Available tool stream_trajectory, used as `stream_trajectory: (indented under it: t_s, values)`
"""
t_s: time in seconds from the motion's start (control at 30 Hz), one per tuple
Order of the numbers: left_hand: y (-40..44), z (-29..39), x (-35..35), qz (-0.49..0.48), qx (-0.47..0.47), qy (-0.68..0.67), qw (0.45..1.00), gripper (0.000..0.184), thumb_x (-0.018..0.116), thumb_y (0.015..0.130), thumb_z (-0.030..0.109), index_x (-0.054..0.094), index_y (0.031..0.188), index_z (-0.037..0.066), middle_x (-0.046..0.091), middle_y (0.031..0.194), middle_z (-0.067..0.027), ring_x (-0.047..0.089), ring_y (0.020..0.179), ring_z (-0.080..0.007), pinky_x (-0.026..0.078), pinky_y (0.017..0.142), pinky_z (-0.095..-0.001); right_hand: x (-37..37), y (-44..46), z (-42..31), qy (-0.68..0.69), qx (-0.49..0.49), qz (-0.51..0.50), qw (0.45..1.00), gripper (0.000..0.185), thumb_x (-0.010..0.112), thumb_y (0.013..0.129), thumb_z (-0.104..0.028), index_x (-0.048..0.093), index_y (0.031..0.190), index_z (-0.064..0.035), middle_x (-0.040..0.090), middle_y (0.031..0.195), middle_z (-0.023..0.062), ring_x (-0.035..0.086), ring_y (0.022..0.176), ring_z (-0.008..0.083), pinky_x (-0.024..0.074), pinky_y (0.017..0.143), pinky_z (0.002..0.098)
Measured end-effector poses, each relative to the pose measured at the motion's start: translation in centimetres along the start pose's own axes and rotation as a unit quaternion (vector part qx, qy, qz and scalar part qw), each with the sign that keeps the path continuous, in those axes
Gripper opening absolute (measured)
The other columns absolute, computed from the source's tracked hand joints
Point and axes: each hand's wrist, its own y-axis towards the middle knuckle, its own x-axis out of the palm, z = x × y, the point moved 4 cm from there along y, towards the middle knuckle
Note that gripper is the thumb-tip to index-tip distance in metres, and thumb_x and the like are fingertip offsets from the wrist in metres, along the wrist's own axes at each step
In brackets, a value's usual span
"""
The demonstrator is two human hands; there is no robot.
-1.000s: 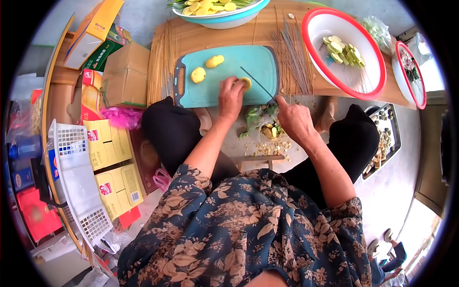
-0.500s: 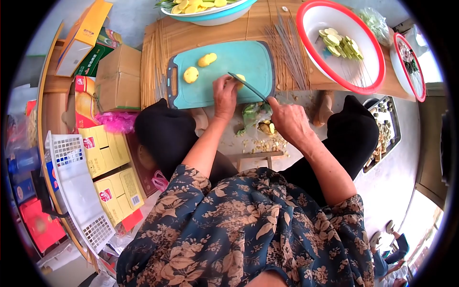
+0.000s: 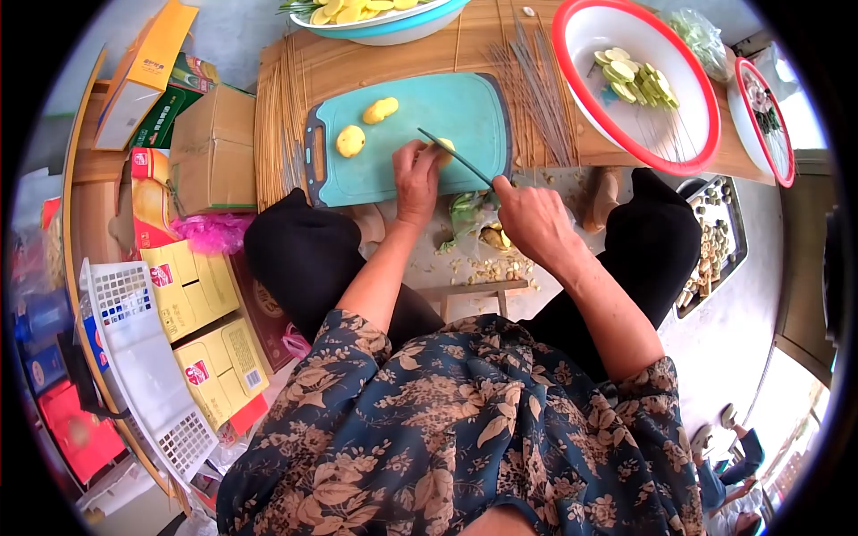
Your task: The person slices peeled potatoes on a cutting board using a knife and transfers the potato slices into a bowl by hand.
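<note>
pinching a yellow potato piece (image 3: 446, 146) in the bent fingers, the left hand (image 3: 416, 183) is over the cutting board (image 3: 375, 179), toward its near right corner. the right hand (image 3: 534, 219) is closed around the handle end of a knife (image 3: 460, 160), beyond the board's near edge; the blade slants across the piece, and how far it cuts in i cannot tell. two more potatoes sit on the board: a round potato (image 3: 350, 141) by the left edge, and a longer potato (image 3: 380, 110) nearer the far left corner. the board lies along the near edge of the wooden table (image 3: 407, 58). thin sticks (image 3: 536, 98) are strewn right of the board, up to a red-rimmed bowl (image 3: 712, 134) holding pale green slices (image 3: 636, 78). at the table's far edge stands a blue and white bowl (image 3: 411, 31) of yellow slices (image 3: 344, 11).
</note>
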Motion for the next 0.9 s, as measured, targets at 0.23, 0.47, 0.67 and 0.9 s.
stream_trajectory:
  t_s: [0.23, 0.47, 0.67, 0.9]
  values:
    - [-0.1, 0.0, 0.0, 0.000, 0.005, -0.003, 1.000, 0.026, 0.063, 0.087, -0.001, 0.067, 0.111, 0.005, 0.058, 0.113, -0.0134, 0.056, 0.105, -0.0332, 0.047, 0.092, -0.0414, 1.7, 2.8, 0.1, -0.035, -0.045, 0.035, 0.998, 0.004, 0.051, 0.089, -0.004, 0.053, 0.093, -0.0010, 0.064, 0.065, 0.0217, 0.067, 0.065, 0.0409, 0.0513, 0.060, 0.0514]
    - [-0.3, -0.4, 0.1, 0.010, 0.000, -0.005, 1.000, 0.027, 0.063, 0.087, -0.002, 0.065, 0.113, 0.005, 0.059, 0.113, -0.0140, 0.056, 0.106, -0.0338, 0.047, 0.092, -0.0417, 0.3, 1.4, -0.5, -0.011, -0.032, 0.043, 0.998, 0.006, 0.052, 0.090, -0.005, 0.053, 0.094, -0.0017, 0.063, 0.064, 0.0214, 0.066, 0.065, 0.0419, 0.0504, 0.059, 0.0527]
    - [-0.3, -0.1, 0.2, 0.022, 0.004, -0.019, 1.000, 0.033, 0.063, 0.083, -0.010, 0.066, 0.113, 0.005, 0.061, 0.115, -0.0143, 0.056, 0.106, -0.0346, 0.048, 0.092, -0.0413, -0.4, -1.0, -1.1, -0.007, -0.030, 0.036, 0.999, 0.006, 0.052, 0.089, -0.002, 0.052, 0.095, -0.0011, 0.063, 0.063, 0.0203, 0.066, 0.064, 0.0415, 0.0504, 0.059, 0.0520]
    - [-0.2, -0.4, 0.4, 0.040, 0.015, -0.020, 0.999, 0.031, 0.065, 0.083, -0.008, 0.068, 0.111, 0.005, 0.061, 0.112, -0.0131, 0.057, 0.102, -0.0332, 0.049, 0.088, -0.0402, -0.4, -0.8, -0.9, -0.017, -0.027, 0.024, 0.999, 0.007, 0.053, 0.088, -0.001, 0.052, 0.094, -0.0007, 0.064, 0.064, 0.0203, 0.067, 0.064, 0.0404, 0.0509, 0.059, 0.0511]
